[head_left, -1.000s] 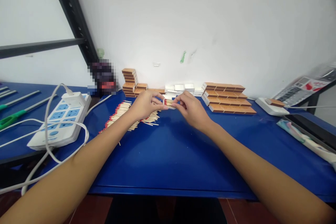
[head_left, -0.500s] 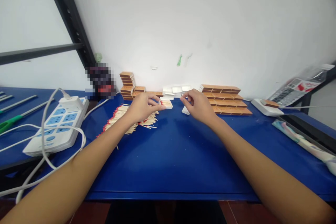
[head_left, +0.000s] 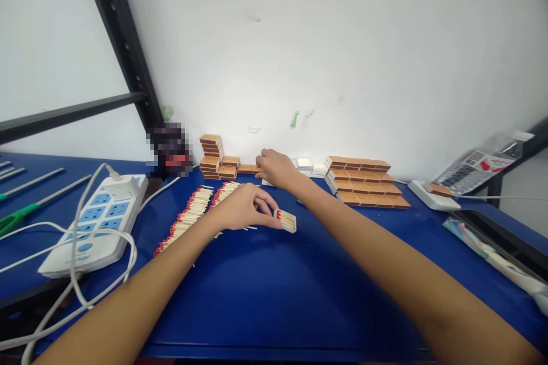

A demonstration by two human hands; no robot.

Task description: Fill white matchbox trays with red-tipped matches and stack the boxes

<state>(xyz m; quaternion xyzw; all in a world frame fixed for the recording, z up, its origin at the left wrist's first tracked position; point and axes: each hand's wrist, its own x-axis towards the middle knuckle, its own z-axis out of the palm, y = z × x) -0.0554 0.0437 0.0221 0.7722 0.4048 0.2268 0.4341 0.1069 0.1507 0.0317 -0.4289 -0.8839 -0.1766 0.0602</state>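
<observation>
My left hand (head_left: 250, 208) pinches a small white matchbox tray (head_left: 292, 230) by its left end, above the table. Inside the tray lie red-tipped matches (head_left: 285, 218). Beyond it, my right hand (head_left: 276, 168) reaches left across to the wall side, fingers closed at the right end of a low brown matchbox sleeve (head_left: 247, 169); the hand covers part of that end. Loose matches (head_left: 188, 219) lie in rows under and left of my left forearm. White trays (head_left: 305, 164) are partly hidden behind my right hand.
Brown matchboxes (head_left: 210, 148) are stacked at the back left. Stepped rows of matchboxes (head_left: 363, 182) stand at the back right. A power strip (head_left: 98, 217) with looping white cables is on the left. A white device (head_left: 432, 197) and a plastic package (head_left: 483, 159) are at right.
My left hand has brought the filled tray nearer and to the right. My right hand has moved left, from beside the white trays to the brown matchboxes. The view has tilted up slightly.
</observation>
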